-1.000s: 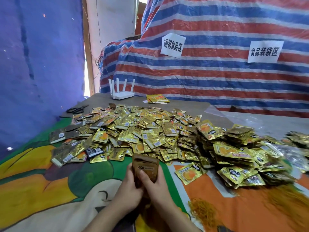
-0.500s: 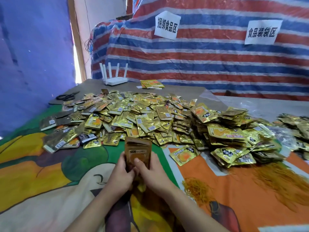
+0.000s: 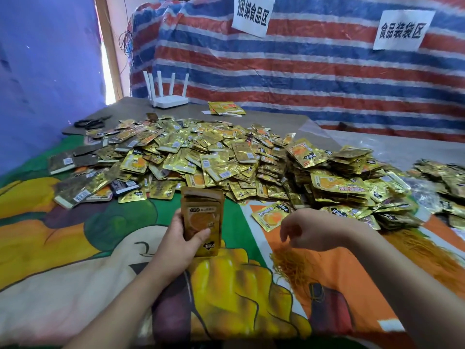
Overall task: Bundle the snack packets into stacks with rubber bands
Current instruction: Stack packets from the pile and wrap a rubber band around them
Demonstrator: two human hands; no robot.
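Your left hand [image 3: 180,241] holds the stack of snack packets [image 3: 202,220] upright, just in front of the big heap of loose packets [image 3: 191,159], with the thumb curled across the front face and the fingers wrapped round the stack's left edge. Those foil pouches look light, thin and slick, so judge them likely to fan out or slide past each other; keep the grip across the middle of the stack, squeezing the faces together, and leave the top and bottom ends free for a band to slip over.

Half a second ago both hands pinched the stack together; your right hand [image 3: 310,230] has now let go and swung away to the right of the stack, where it hovers over the tangle of rubber bands [image 3: 294,265]. Its fingers hang loosely curled and point down; they hold nothing that shows, and whether the tips touch the bands cannot be told. The bands look thin and stretchy, and they probably snag one another, so pick a single strand off the tangle's edge
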